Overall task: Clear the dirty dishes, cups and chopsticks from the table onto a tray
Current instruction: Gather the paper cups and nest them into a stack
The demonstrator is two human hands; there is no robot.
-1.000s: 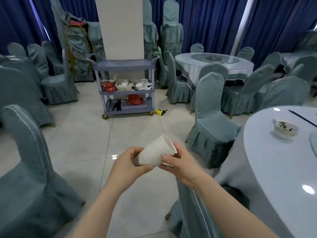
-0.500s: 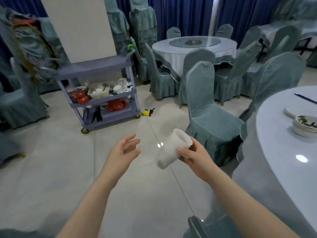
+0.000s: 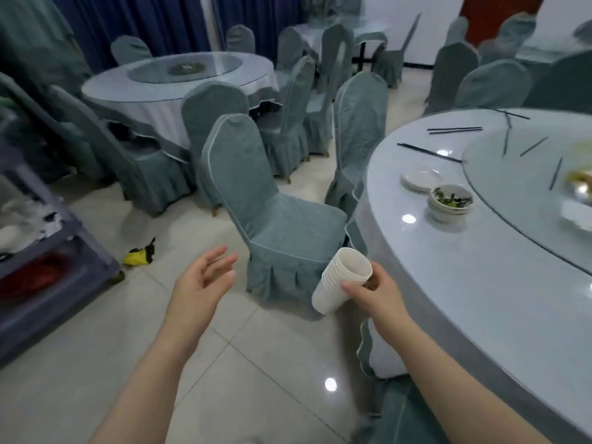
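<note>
— Cups, where are they now?
— One white stack, in the right hand, just beside the round table. Fingers curl round it.
— What changed?
— Before, both hands held the stack. Now the left hand has let go. It is open, fingers loose, holding nothing.
— Which way does the stack point?
— It leans. Open mouth up and to the right, bottom down and to the left.

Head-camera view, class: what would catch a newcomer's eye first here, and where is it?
Low in the centre, the right hand grips a stack of white cups above the tiled floor, while the left hand hangs open beside it. To the right, the round table carries a bowl of green scraps, a small plate and scattered black chopsticks.
</note>
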